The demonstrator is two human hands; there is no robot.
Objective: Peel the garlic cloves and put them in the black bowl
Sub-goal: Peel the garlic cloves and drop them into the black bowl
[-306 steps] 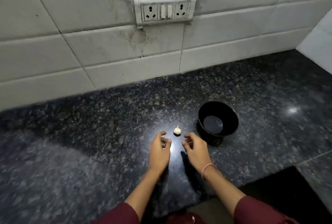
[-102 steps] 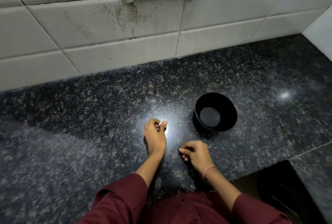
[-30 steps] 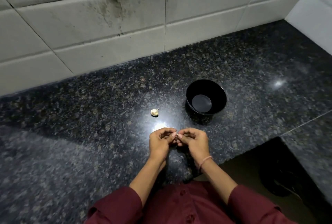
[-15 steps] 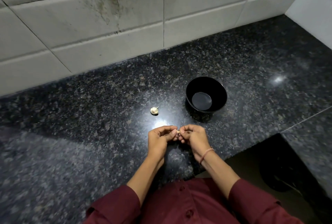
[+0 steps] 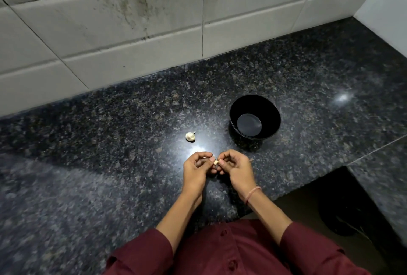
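We find the left hand (image 5: pixel 196 171) and right hand (image 5: pixel 235 169) pinching one small pale garlic clove (image 5: pixel 216 162), near-left of the empty round black bowl (image 5: pixel 269 110). We advise lifting skin by fingernail.

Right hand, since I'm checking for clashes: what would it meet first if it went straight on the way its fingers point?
Most likely the left hand: the right hand points leftward at it, and both pinch the garlic clove between them.
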